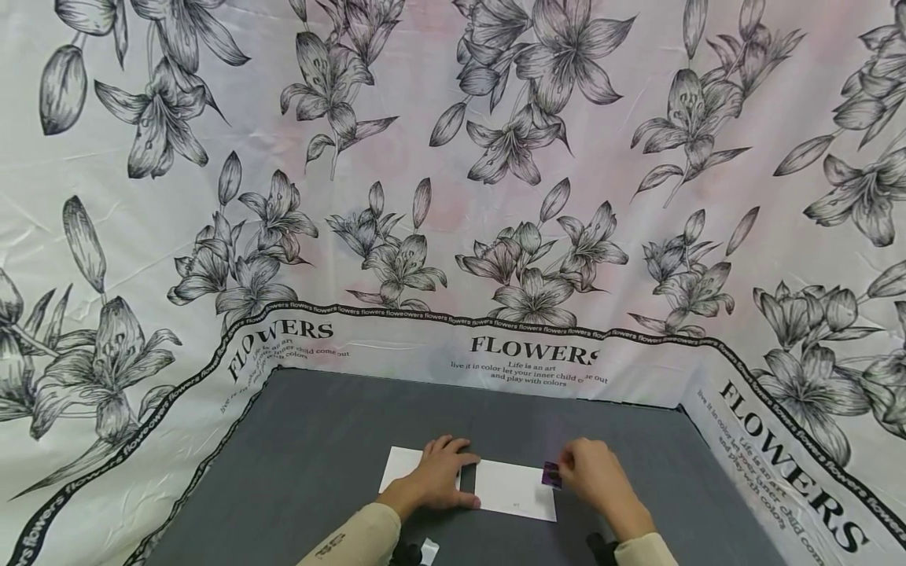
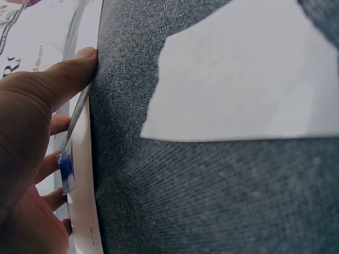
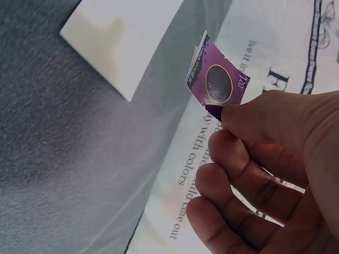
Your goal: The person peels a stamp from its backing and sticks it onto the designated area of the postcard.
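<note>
Between the thumb and fingertips of my right hand [image 1: 598, 475], a small purple postage stamp [image 3: 220, 79] with perforated edges is pinched. It shows a dark oval in a gold ring and the number 120. In the head view the stamp overlaps the upper right corner of a white envelope-like rectangle [image 1: 513, 489]. My left hand [image 1: 439, 474] lies with spread fingers, its fingertips and thumb at that rectangle's left edge. Under the left palm is another white piece [image 1: 403, 464], partly hidden. By the left fingers, a small blue piece [image 2: 66, 172] shows in the left wrist view.
A torn white scrap of paper [image 2: 249, 79] lies on the dark grey cloth surface [image 1: 340, 424], near the left wrist. Behind and at both sides hangs a white curtain [image 1: 425, 236] printed with flowers and lettering.
</note>
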`<state>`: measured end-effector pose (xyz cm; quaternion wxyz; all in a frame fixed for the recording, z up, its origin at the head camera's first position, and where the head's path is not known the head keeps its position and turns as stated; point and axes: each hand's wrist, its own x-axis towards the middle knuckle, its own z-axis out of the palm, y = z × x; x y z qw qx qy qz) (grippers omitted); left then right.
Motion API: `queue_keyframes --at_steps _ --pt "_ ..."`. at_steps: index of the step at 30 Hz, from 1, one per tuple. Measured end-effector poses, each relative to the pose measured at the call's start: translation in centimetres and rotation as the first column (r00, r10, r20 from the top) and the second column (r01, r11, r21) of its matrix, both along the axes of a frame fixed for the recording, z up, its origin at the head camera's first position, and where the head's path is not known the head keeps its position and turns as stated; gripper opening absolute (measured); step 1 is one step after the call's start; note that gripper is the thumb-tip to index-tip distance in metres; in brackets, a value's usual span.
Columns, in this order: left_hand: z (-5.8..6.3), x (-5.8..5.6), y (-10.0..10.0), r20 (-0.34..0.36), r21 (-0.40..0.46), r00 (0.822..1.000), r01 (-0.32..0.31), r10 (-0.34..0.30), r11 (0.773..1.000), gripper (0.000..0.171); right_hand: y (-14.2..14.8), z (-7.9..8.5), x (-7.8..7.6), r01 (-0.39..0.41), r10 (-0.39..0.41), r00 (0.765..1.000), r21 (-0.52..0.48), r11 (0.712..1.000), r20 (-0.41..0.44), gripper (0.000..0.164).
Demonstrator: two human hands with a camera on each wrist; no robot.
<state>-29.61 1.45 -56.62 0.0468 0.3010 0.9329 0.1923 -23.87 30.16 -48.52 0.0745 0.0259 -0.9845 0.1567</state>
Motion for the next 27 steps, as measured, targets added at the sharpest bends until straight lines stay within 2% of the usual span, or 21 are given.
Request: queue_keyframes --at_steps 14,27 --pt "-0.1 0.1 0.1 0.008 -0.005 1.000 -0.004 0.004 1.000 0.075 -2.4 1.4 0.9 -0.034 0.033 0.999 -0.022 0.999 -0.036 0.018" --pt "-0.1 0.1 -0.1 0.015 -0.004 1.000 0.014 -0.014 1.000 0.080 -3.6 1.7 1.5 -0.089 0.086 0.992 -0.027 0.996 -0.088 0.019"
